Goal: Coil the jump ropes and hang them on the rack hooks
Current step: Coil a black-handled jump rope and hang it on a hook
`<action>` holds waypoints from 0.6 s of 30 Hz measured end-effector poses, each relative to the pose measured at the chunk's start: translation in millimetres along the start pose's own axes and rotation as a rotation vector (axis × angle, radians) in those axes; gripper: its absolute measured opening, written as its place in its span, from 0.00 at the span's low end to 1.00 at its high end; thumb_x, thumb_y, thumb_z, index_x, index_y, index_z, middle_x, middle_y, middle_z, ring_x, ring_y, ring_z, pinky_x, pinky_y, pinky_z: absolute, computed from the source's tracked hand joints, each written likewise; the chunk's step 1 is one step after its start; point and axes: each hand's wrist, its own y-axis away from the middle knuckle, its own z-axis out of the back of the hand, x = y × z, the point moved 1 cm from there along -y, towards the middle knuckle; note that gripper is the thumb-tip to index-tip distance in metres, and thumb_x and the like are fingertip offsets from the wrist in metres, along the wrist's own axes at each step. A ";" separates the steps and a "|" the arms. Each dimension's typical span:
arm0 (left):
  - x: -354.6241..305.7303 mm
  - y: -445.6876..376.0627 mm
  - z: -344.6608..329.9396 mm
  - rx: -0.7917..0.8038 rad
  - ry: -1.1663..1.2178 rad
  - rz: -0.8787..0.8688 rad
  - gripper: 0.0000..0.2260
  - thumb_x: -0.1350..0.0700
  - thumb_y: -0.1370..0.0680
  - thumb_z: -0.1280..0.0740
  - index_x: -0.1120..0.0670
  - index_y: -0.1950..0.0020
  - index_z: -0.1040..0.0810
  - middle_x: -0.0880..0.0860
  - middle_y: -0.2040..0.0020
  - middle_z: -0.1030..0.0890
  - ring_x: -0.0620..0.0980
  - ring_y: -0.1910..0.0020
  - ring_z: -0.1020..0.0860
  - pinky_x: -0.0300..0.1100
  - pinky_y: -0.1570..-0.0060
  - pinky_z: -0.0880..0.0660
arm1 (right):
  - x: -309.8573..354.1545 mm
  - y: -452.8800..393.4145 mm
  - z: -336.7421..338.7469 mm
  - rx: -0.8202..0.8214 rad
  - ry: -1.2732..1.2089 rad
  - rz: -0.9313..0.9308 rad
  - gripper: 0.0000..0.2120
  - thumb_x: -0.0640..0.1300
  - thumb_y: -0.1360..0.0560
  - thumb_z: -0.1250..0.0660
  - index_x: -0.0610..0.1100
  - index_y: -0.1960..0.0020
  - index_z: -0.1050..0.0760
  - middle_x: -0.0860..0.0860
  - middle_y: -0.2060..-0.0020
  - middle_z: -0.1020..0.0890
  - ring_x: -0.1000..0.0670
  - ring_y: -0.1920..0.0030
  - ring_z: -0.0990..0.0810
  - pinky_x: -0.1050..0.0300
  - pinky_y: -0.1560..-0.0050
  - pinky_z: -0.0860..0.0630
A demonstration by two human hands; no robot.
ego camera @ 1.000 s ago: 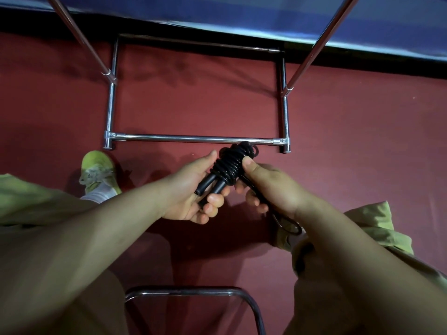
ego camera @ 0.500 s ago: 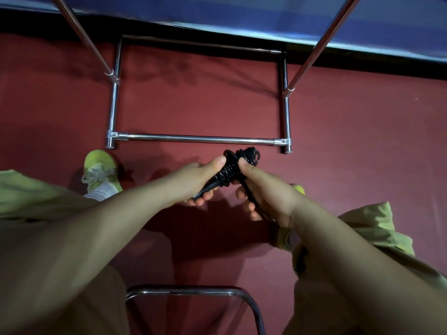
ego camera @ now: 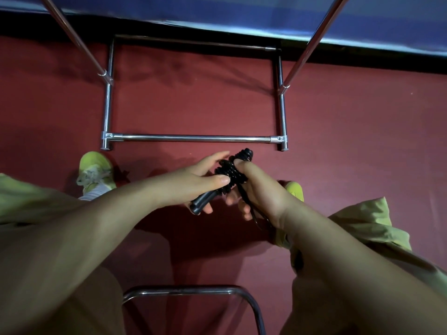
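Note:
A black jump rope [ego camera: 233, 174] is wound in tight turns round its two handles, whose ends [ego camera: 202, 204] stick out toward me. My left hand [ego camera: 193, 181] grips the handles from the left, thumb on the coil. My right hand [ego camera: 256, 189] pinches the wound bundle from the right, and a loose loop of rope [ego camera: 257, 217] hangs under its palm. The chrome rack's base frame [ego camera: 193, 138] lies on the red floor just beyond the hands. Its hooks are out of view.
Two slanted chrome rack poles [ego camera: 309, 44] rise from the frame's sides. A blue mat edge [ego camera: 242, 18] runs along the top. My yellow shoes [ego camera: 95, 172] stand on the red floor, and a curved chrome tube [ego camera: 193, 290] sits near the bottom.
Both hands have shifted slightly on the bundle. The right thumb now presses higher on the coil, and the handle ends point lower toward me.

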 end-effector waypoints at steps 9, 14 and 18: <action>6.3 -10.6 7.6 -0.288 0.372 -0.070 0.06 0.58 0.19 0.42 0.51 0.50 0.27 0.52 0.68 0.22 0.49 0.75 0.25 0.38 0.72 0.30 | 17.3 12.8 11.8 0.164 0.006 -0.023 0.26 0.65 0.30 0.44 0.52 0.39 0.27 0.47 0.54 0.19 0.49 0.63 0.18 0.58 0.69 0.23; 10.4 -13.6 18.1 -0.385 0.510 -0.026 0.08 0.56 0.18 0.44 0.54 0.56 0.31 0.54 0.69 0.27 0.49 0.77 0.27 0.38 0.72 0.31 | 22.7 11.6 17.0 0.009 -0.014 0.148 0.07 0.42 0.21 0.37 0.40 0.46 0.25 0.46 0.59 0.18 0.52 0.70 0.19 0.62 0.72 0.23; 10.6 -14.4 17.9 -0.368 0.512 -0.034 0.07 0.56 0.18 0.43 0.53 0.53 0.28 0.52 0.69 0.26 0.49 0.76 0.27 0.39 0.71 0.32 | 21.4 6.9 18.8 -0.167 0.018 0.382 0.10 0.40 0.21 0.37 0.39 0.60 0.26 0.45 0.65 0.21 0.52 0.70 0.25 0.61 0.66 0.26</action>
